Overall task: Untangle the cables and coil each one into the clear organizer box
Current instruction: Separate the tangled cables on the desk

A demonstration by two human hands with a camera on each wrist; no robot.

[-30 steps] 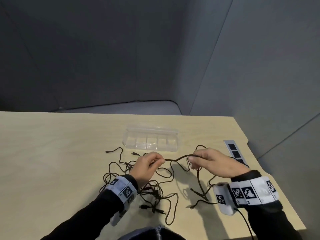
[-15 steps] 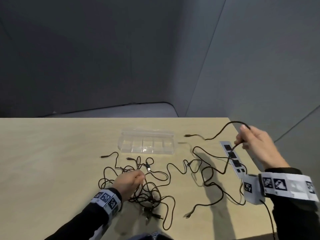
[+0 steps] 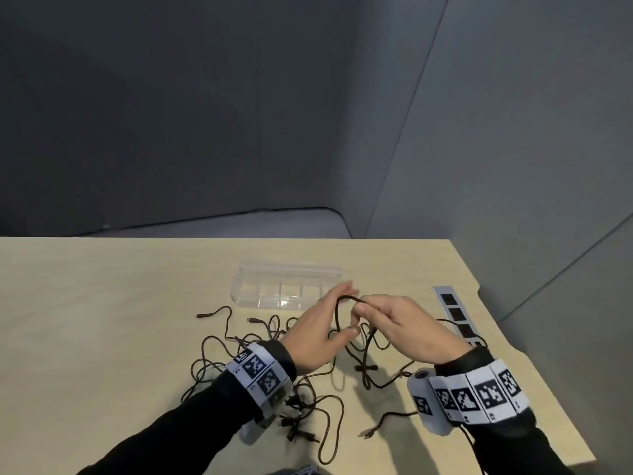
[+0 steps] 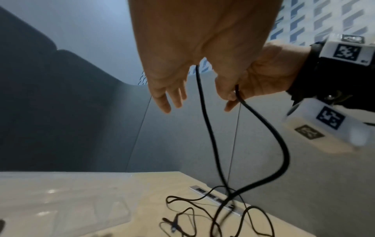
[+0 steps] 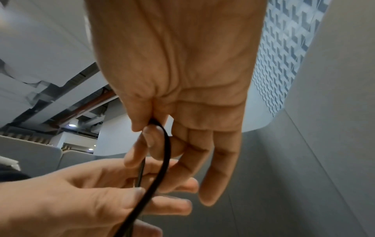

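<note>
Right hand [image 3: 404,323] pinches a black cable [image 3: 337,311] looped over the straight-fingered left hand [image 3: 320,332] — just before the clear organizer box [image 3: 253,289]; tangle on bench [image 3: 102,303]. Right wrist view alone shows the pinch.

Organizer box [image 3: 287,289] sits on table [image 3: 102,303], behind the cable tangle [image 3: 274,371]. Both hands meet above the table in front of the box (left hand [image 3: 318,334], right hand [image 3: 400,327]). Socket strip [image 3: 457,317] lies right, near the table edge.
</note>
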